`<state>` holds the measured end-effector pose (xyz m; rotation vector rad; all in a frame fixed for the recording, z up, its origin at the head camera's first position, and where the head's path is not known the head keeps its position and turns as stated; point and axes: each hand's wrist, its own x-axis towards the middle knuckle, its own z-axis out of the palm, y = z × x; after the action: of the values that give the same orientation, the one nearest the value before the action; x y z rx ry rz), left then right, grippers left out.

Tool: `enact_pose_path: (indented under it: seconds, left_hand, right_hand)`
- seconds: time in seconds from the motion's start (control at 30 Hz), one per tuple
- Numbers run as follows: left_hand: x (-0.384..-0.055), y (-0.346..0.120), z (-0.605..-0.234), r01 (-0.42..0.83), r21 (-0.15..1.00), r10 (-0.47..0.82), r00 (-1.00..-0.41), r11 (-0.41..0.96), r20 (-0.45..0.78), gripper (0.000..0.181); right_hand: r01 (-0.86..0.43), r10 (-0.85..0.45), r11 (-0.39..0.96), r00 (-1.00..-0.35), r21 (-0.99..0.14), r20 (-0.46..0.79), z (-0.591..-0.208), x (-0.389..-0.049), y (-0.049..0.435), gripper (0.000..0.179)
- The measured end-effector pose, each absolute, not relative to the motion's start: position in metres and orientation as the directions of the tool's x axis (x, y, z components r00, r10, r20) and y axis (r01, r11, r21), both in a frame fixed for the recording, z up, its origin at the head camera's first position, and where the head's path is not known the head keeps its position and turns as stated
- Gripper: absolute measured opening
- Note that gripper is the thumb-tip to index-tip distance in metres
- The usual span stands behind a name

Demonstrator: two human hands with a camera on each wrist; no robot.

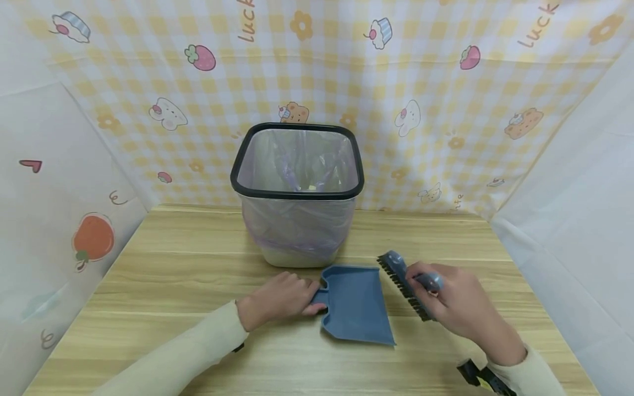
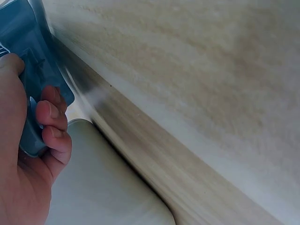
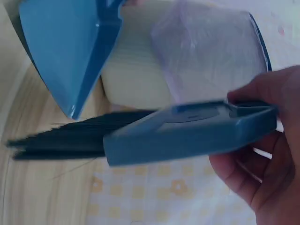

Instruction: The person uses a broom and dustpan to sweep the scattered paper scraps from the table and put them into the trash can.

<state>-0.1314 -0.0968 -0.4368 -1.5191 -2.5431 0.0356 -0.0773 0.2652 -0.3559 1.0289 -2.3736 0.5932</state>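
Observation:
A blue dustpan (image 1: 354,302) lies on the wooden table, its wide edge facing right. My left hand (image 1: 284,297) grips its short handle; in the left wrist view the fingers curl round the blue handle (image 2: 33,133). To the right, my right hand (image 1: 453,297) holds a blue hand brush (image 1: 396,264) by its handle, the dark bristles (image 1: 403,289) turned toward the dustpan's wide edge with a strip of table between. The right wrist view shows the brush (image 3: 187,136) close up, bristles (image 3: 70,138) pointing left near the dustpan's corner (image 3: 70,105).
Behind the dustpan stands a bin (image 1: 297,231) with a black rim (image 1: 297,194) and a translucent purple liner; a small pale scrap shows inside. A yellow checked cloth (image 1: 426,82) hangs at the back, with white cloths (image 1: 59,192) at both sides.

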Motion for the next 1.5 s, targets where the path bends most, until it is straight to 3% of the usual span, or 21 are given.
enact_pose_path:
  seconds: [0.13,0.27,0.43,0.6,0.8,1.0,1.13,1.3,1.5]
  left_hand:
    - [-0.132,-0.096,-0.436,0.865,-0.091,0.868,-0.482,0.493,0.116,0.04]
    - [-0.132,-0.097,-0.435,0.864,-0.075,0.866,-0.491,0.498,0.095,0.04]
    - [-0.132,-0.097,-0.435,0.864,-0.07,0.866,-0.494,0.499,0.077,0.04]
    - [-0.132,-0.097,-0.437,0.863,-0.058,0.864,-0.499,0.503,0.062,0.041]
    - [-0.133,-0.096,-0.437,0.857,-0.031,0.858,-0.512,0.514,0.048,0.042]
    - [-0.133,-0.096,-0.438,0.858,-0.013,0.857,-0.513,0.514,0.045,0.042]
    - [-0.133,-0.098,-0.439,0.855,0.011,0.854,-0.518,0.518,0.044,0.042]
    - [-0.133,-0.099,-0.439,0.854,0.039,0.853,-0.521,0.519,0.045,0.042]
    - [-0.134,-0.1,-0.439,0.853,0.058,0.852,-0.521,0.518,0.057,0.045]
  right_hand:
    - [-0.829,-0.647,0.551,-0.497,-0.097,0.578,-0.361,-0.071,0.256,0.032]
    - [-0.864,-0.73,0.503,-0.407,0.028,0.548,-0.369,-0.068,0.249,0.042]
    - [-0.896,-0.815,0.421,-0.307,0.14,0.491,-0.386,-0.068,0.239,0.042]
    - [-0.908,-0.854,0.369,-0.247,0.199,0.458,-0.403,-0.068,0.228,0.038]
    - [-0.885,-0.875,0.37,-0.229,0.282,0.427,-0.418,-0.07,0.224,0.039]
    - [-0.894,-0.891,0.383,-0.29,0.233,0.35,-0.426,-0.069,0.225,0.047]
    - [-0.907,-0.906,0.369,-0.303,0.202,0.296,-0.43,-0.066,0.227,0.021]
    - [-0.907,-0.911,0.379,-0.33,0.185,0.248,-0.434,-0.063,0.228,0.043]
    - [-0.905,-0.906,0.39,-0.345,0.17,0.244,-0.437,-0.062,0.228,0.042]
